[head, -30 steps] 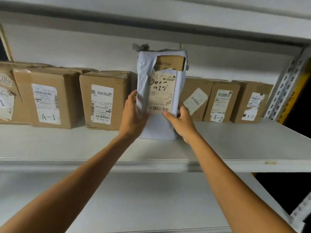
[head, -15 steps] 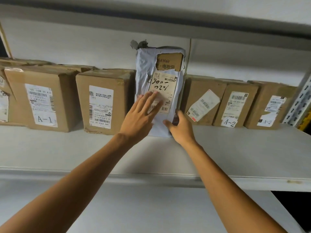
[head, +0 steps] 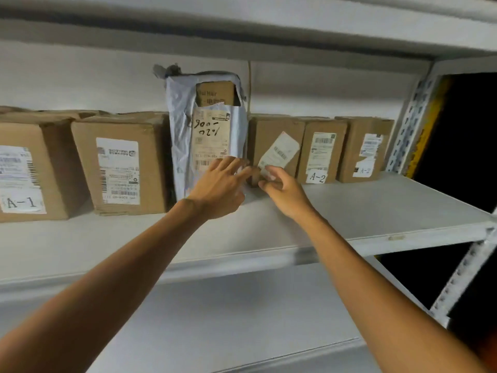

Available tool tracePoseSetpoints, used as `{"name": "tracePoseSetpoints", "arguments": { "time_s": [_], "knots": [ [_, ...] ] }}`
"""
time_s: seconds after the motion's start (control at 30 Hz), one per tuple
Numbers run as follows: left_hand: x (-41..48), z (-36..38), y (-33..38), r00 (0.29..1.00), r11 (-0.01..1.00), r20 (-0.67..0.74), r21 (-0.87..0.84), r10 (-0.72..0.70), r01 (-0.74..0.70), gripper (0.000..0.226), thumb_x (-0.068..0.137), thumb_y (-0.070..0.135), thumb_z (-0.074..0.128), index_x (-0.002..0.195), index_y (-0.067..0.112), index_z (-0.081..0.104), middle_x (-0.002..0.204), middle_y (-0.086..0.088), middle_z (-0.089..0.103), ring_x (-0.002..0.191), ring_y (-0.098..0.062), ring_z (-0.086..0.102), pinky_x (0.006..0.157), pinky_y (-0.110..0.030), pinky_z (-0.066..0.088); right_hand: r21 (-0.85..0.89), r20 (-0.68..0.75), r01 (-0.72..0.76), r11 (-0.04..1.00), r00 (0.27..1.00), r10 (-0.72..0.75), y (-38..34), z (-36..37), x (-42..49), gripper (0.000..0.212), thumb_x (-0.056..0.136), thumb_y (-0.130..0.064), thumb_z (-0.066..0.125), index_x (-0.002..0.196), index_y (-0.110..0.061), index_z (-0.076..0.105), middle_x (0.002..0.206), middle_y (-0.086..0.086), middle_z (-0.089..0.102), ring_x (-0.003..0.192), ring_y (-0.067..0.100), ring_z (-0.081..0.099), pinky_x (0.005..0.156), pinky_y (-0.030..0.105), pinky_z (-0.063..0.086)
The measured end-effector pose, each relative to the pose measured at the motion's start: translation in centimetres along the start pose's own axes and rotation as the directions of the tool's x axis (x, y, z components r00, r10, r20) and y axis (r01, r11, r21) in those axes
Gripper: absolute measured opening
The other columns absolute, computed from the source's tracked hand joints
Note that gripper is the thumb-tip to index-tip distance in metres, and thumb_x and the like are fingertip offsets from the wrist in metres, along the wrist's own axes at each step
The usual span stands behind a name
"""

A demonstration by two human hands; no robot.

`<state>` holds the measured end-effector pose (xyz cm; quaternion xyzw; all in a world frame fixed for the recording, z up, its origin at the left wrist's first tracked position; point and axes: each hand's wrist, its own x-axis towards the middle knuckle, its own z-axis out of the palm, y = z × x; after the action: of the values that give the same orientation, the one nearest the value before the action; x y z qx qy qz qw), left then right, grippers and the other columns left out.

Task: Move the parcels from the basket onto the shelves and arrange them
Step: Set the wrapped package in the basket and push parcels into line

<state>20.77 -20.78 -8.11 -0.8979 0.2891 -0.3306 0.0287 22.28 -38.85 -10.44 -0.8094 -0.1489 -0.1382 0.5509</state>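
- The tall grey plastic-wrapped parcel stands upright on the white metal shelf. It sits between a large brown cardboard box with a white label and a smaller brown cardboard box with a tilted label.
- The left hand lies flat against the parcel's lower front, fingers straight and spread.
- The right hand is at the smaller box's lower left corner with its fingers curled; I cannot tell whether it grips anything.

Dim, even light, soft shadows between the boxes, slight motion blur throughout, shelf lines bowed by the wide-angle lens.
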Motion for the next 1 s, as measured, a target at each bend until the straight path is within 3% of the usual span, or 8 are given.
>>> {"name": "tracePoseSetpoints", "arguments": {
  "time_s": [0.13, 0.2, 0.33, 0.5, 0.7, 0.87, 1.0],
  "knots": [
    [3.2, 0.2, 2.8, 0.996, 0.994, 0.024, -0.071, 0.082, -0.081, 0.058, 0.083, 0.020, 0.057, 0.139, 0.022, 0.045, 0.145, -0.006, 0.044, 0.132, -0.027, 0.040, 0.108, -0.038, 0.029, -0.084, -0.079, -0.028, 0.996, 0.997, 0.022, 0.7, -5.7, -1.3, 0.034, 0.094, -0.025, 0.062, 0.128, -0.023, 0.056, 0.114, -0.013, 0.057, 0.110, 0.012, 0.055, 0.077, 0.007, 0.039],
    [4.8, 0.7, 4.4, 0.994, 0.987, 0.029, -0.126, 0.105, -0.101, 0.059, 0.083, 0.020, 0.056, 0.140, 0.024, 0.043, 0.146, -0.005, 0.044, 0.133, -0.027, 0.038, 0.108, -0.039, 0.029, -0.122, -0.125, -0.080, 0.989, 0.990, 0.065, 1.5, -8.2, -1.6, 0.041, 0.094, -0.029, 0.062, 0.134, -0.023, 0.053, 0.127, -0.006, 0.054, 0.112, 0.012, 0.054, 0.084, 0.016, 0.038],
    [7.9, 2.2, 7.5, 0.990, 0.979, 0.070, -0.173, 0.125, -0.111, 0.061, 0.086, 0.025, 0.053, 0.144, 0.029, 0.038, 0.146, -0.001, 0.041, 0.134, -0.025, 0.035, 0.110, -0.040, 0.024, -0.167, -0.179, -0.149, 0.975, 0.977, 0.118, 3.6, -12.4, -2.0, 0.048, 0.095, -0.035, 0.060, 0.140, -0.023, 0.048, 0.143, -0.001, 0.050, 0.125, 0.016, 0.048, 0.089, 0.020, 0.034],
    [11.9, 5.6, 10.5, 0.984, 0.981, 0.146, -0.175, 0.105, -0.079, 0.063, 0.089, 0.032, 0.053, 0.148, 0.031, 0.030, 0.155, 0.000, 0.030, 0.139, -0.023, 0.025, 0.113, -0.039, 0.016, -0.191, -0.201, -0.199, 0.961, 0.966, 0.160, 7.0, -17.2, -0.9, 0.052, 0.095, -0.042, 0.058, 0.143, -0.027, 0.043, 0.149, -0.002, 0.043, 0.136, 0.018, 0.040, 0.094, 0.024, 0.030],
    [18.4, 10.3, 12.5, 0.985, 0.993, 0.157, -0.100, 0.075, -0.060, 0.061, 0.091, 0.036, 0.051, 0.147, 0.034, 0.028, 0.158, 0.000, 0.021, 0.144, -0.024, 0.016, 0.115, -0.043, 0.016, -0.192, -0.231, -0.173, 0.966, 0.965, 0.127, 11.6, -23.5, 4.2, 0.048, 0.093, -0.036, 0.063, 0.137, -0.025, 0.047, 0.142, 0.001, 0.049, 0.112, 0.009, 0.048, 0.091, 0.024, 0.037],
    [22.9, 14.1, 13.8, 0.996, 0.999, 0.086, 0.019, 0.037, -0.039, 0.064, 0.090, 0.036, 0.052, 0.148, 0.036, 0.025, 0.160, 0.001, 0.014, 0.146, -0.025, 0.008, 0.118, -0.043, 0.002, -0.189, -0.314, -0.190, 0.963, 0.941, 0.124, 15.1, -28.2, 9.4, 0.061, 0.088, -0.030, 0.070, 0.141, -0.020, 0.043, 0.140, 0.004, 0.048, 0.124, 0.023, 0.052, 0.101, 0.035, 0.045],
    [24.8, 16.3, 14.1, 0.999, 0.998, 0.033, 0.055, 0.041, -0.043, 0.070, 0.087, 0.028, 0.059, 0.149, 0.031, 0.027, 0.160, -0.002, 0.016, 0.147, -0.023, -0.001, 0.118, -0.046, -0.003, -0.156, -0.401, -0.219, 0.963, 0.905, 0.141, 17.5, -30.0, 13.1, 0.082, 0.085, -0.029, 0.074, 0.149, -0.009, 0.027, 0.152, 0.012, 0.033, 0.139, 0.026, 0.036, 0.110, 0.033, 0.031]
  ]
}}
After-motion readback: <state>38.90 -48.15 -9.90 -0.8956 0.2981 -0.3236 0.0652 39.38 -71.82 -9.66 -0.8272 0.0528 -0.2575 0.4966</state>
